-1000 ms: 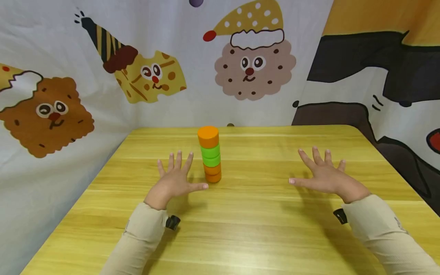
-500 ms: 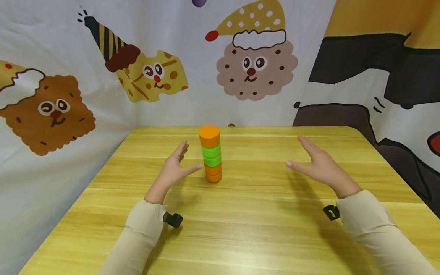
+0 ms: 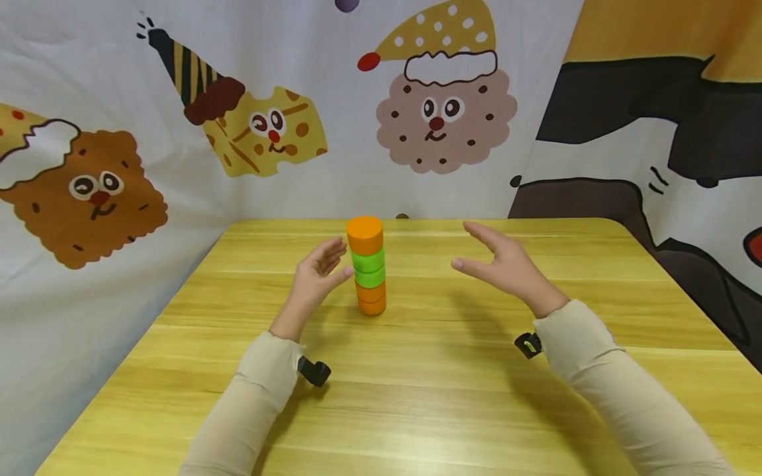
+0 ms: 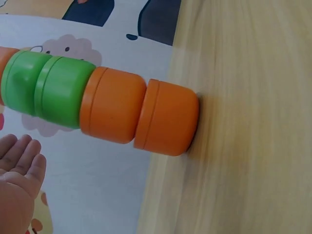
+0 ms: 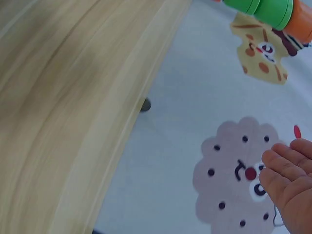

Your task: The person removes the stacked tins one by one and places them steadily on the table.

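Cropping first: the stack of cups (image 3: 368, 264) is being cut at its orange top by the edge of the left wrist view, and at both ends in the right wrist view. Left hand (image 3: 317, 274) and right hand (image 3: 503, 264) are being only partly caught by their own wrist cameras, thumbs out of frame. In head view, most right fingers are being hidden behind the index. Left thumb tip vs. green cups: touching or just short, can't be told.

Clock centred on the stack, head view. Printed cloth (image 3: 357, 192) is being hung behind the table (image 3: 417, 410); its cheese figure (image 3: 292, 135) is being shown at 11, its pink cookie figure (image 3: 446, 125) at 1. Black wrist units are being worn at the sleeve cuffs, the left one (image 3: 313, 371) at 7, the right one (image 3: 527, 344) at 4.

Stack is being supported upright on the table between the hands: orange on top, two green, two orange at base. Left hand is being held just beside it at 9, fingers loosely bent, thumb apart. Right hand is being held well apart at 3, fingers extended, thumb spread wide. Nothing is being gripped by either.
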A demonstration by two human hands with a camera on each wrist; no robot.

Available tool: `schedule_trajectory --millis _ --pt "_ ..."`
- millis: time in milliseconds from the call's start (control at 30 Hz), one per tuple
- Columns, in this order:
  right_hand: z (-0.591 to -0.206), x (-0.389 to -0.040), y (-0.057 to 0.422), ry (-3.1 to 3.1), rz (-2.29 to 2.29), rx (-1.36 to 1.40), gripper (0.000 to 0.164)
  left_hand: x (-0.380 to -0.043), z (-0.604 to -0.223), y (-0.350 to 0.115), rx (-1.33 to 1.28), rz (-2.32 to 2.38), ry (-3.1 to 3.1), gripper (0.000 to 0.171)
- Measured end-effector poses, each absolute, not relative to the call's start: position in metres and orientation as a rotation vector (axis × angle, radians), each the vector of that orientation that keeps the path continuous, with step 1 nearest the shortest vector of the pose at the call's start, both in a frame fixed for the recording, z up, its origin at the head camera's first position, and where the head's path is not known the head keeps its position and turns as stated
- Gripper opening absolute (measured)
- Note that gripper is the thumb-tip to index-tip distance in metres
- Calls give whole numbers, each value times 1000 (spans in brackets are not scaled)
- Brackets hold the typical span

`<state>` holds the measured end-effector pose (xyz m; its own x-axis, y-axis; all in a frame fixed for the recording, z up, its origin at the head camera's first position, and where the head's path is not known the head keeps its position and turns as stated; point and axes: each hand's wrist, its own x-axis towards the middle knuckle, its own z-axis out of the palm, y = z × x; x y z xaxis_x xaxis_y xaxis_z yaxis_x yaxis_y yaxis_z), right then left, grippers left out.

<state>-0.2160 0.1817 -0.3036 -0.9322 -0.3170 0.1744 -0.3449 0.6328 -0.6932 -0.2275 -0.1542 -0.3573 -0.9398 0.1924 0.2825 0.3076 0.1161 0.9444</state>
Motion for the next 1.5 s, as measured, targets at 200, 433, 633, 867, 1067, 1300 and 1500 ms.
schedule_trajectory --millis 200,433,633,867,1067,1300,1500 --pt "-300 -226 157 -2742 1328 646 75 -231 -359 -150 -481 -2002 -2240 62" --pt "-296 -234 130 -2700 1378 751 69 -234 -361 -143 -515 -2004 -2223 58" --pt "-293 -240 107 -2654 1407 807 66 -234 -365 -139 -519 -1977 -2230 56" --pt "-285 -248 85 -2696 1410 804 67 -236 -365 -134 -536 -1954 -2208 55" --pt "-285 -253 73 -2711 1403 808 67 -238 -368 -131 -564 -1938 -2203 53" --pt "-288 -256 64 -2678 1452 815 60 -236 -366 -130 -570 -1947 -2221 51" --pt "-289 -257 60 -2639 1493 851 52 -224 -349 -127 -569 -1939 -2232 49"
